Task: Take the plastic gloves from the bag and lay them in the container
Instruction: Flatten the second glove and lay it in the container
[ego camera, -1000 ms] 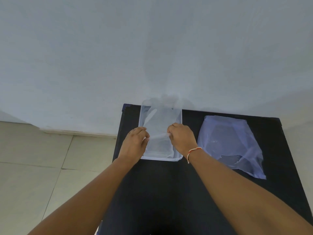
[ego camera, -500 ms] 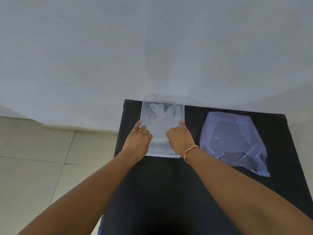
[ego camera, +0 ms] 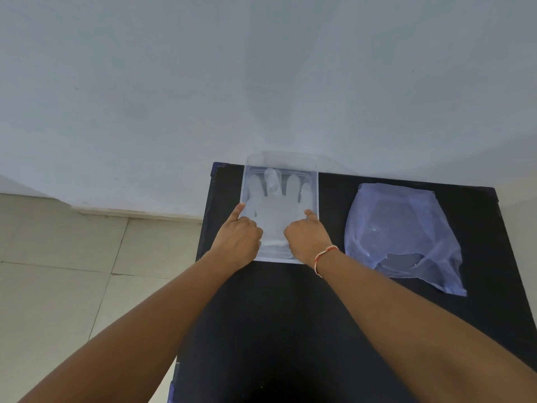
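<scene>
A clear rectangular container (ego camera: 244, 187) stands at the far edge of the black table (ego camera: 290, 330). A translucent plastic glove (ego camera: 274, 207) lies flat inside it, its fingers pointing away from me. My left hand (ego camera: 238, 239) rests on the glove's left side and my right hand (ego camera: 308, 239) on its right side. On each hand the index finger is stretched forward and the other fingers are curled on the glove's cuff end. A crumpled, bluish plastic bag (ego camera: 404, 228) lies flat on the table to the right, apart from my hands.
A pale wall (ego camera: 261, 82) rises directly behind the table. The table's left edge drops to a light tiled floor (ego camera: 58, 271). A red and white thread bracelet (ego camera: 324, 254) sits on my right wrist.
Both hands brought the glove down into the container and spread it flat. The glove's fingers now show laid out at the far end, and both index fingers have stretched forward.
</scene>
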